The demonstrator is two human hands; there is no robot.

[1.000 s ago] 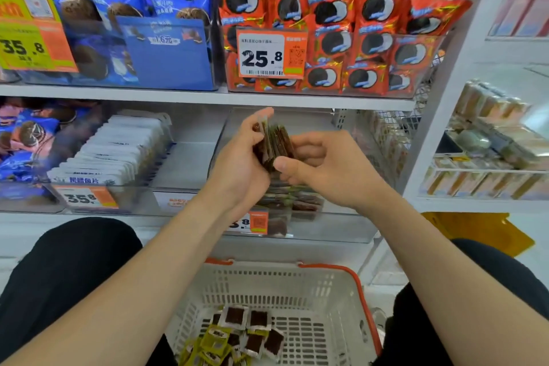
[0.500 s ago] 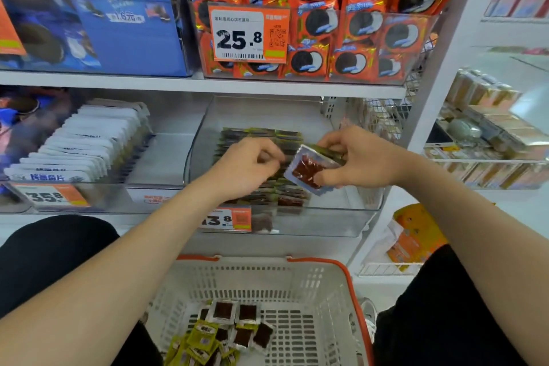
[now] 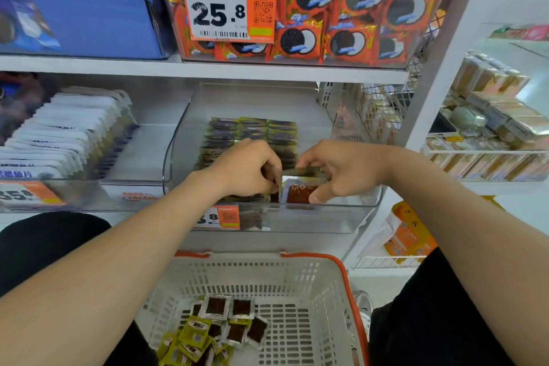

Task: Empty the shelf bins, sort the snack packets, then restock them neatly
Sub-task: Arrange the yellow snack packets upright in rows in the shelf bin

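Shop shelf, clear bin (image 3: 341, 217) | right hand (image 3: 344, 171) fingers pinch snack packet (image 3: 300, 192), now lowered in | left hand (image 3: 246, 169) fingers grip packet row (image 3: 252, 134) | restocking continues.

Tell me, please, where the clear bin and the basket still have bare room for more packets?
The clear bin is bare along its right side, between the packet rows and its right wall. The basket is bare on its right half. Crowded: the bin's left, and the basket's near-left corner.
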